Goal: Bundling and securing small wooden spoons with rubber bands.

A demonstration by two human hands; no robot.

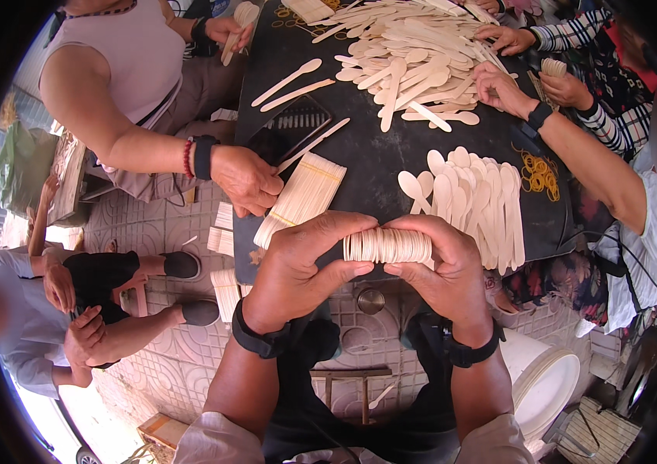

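Observation:
Between my two hands, over the table's near edge, is a tight row of pale wooden spoons [387, 246] seen end-on. My left hand [305, 259] grips the row's left end, thumb and fingers curled round it. At the right end, my right hand [444, 259] holds on the same way. Just beyond my left hand lies a bundle of flat wooden sticks [309, 192]. A spread pile of wooden spoons [475, 197] rests on the table past my right hand.
A large heap of wooden spoons [421, 58] covers the far part of the black table [367, 155]. Yellow rubber bands [539, 174] lie at the right. Co-workers' hands reach in from the left [243, 178] and right [503, 89]. White buckets [549, 387] stand on the floor.

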